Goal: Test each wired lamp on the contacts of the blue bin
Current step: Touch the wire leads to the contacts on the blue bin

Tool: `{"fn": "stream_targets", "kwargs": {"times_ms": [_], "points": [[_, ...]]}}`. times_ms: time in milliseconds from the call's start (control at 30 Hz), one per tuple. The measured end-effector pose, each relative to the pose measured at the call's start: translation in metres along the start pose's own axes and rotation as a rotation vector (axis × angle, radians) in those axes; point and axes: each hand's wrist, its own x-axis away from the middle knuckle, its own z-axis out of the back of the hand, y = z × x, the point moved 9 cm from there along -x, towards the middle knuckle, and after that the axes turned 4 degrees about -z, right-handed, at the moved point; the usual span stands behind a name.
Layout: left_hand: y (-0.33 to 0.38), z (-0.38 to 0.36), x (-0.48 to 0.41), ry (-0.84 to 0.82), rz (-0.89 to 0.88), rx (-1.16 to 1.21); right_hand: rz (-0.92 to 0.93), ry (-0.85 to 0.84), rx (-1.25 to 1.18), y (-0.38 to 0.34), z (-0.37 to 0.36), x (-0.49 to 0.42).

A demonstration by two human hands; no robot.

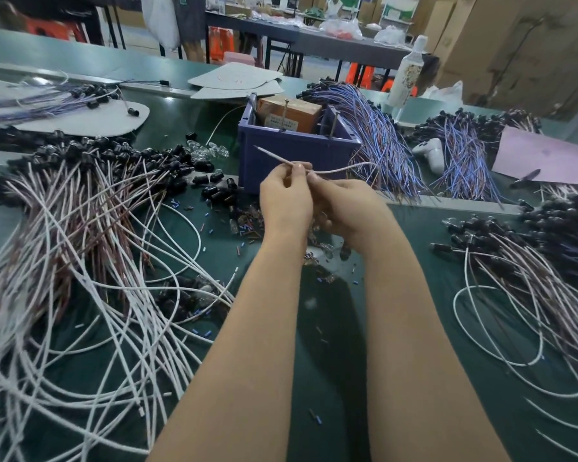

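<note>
Fingers (297, 169) of our left hand (286, 198) are pinching the lamp lead (274, 156) just in front of the blue bin (297, 155). Fingers of our right hand (347, 208) are curling round the same lead, touching the left hand's fingertips. Both hands are gripping, neither is slack.

Lead orientation:
- The long axis is running roughly left-right across the bin's front wall.
- The short free end is sticking out of the left pinch, pointing up and left toward the bin's front-left corner. Its tip is ending below the rim.
- The other stretch is arcing out to the right of the bin's front, into the blue-wired bundle (381, 141) lying against the bin's right side.
- We can't tell where the lamp end is sitting.

The lead is hanging clear of the contacts (333, 123), two nails standing up inside the bin, one beside a brown box (289, 113).

Around the bin:
- Left: a big pile of white and brown leads (80, 211) with black lamp holders, plus loose clear bulbs (211, 150) near the bin's left wall.
- Front: wire offcuts scattered on the green table (331, 328) under our forearms.
- Right: a white controller (429, 151), a second blue-wired bundle (464, 155), pink paper (548, 158), and nearer us another white-lead pile (531, 278).
- Behind right: a white bottle (406, 75).
</note>
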Motion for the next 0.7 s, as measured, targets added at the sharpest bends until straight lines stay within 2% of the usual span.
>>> {"fn": "stream_targets", "kwargs": {"times_ms": [67, 167, 233, 333, 433, 633, 700], "points": [[0.002, 0.009, -0.005, 0.055, -0.005, -0.015, 0.139, 0.067, 0.249, -0.024, 0.01, 0.007], [0.009, 0.01, -0.008, 0.034, -0.032, -0.046, 0.518, 0.386, 0.371, -0.075, 0.03, 0.03], [0.017, 0.007, -0.006, -0.012, -0.079, -0.115, 0.62, 0.433, 0.514, -0.086, 0.021, 0.039], [0.026, 0.004, -0.004, -0.056, -0.142, -0.179, 0.518, 0.261, 0.692, -0.065, 0.003, 0.022], [0.029, 0.009, -0.004, -0.041, -0.147, -0.176, 0.449, 0.159, 0.678, -0.052, -0.003, 0.014], [0.024, 0.007, -0.003, -0.066, -0.082, -0.125, 0.397, 0.237, 0.44, -0.048, 0.007, 0.009], [0.021, 0.004, -0.002, -0.093, -0.056, -0.128, 0.385, 0.268, 0.432, -0.047, 0.009, 0.008]]}}
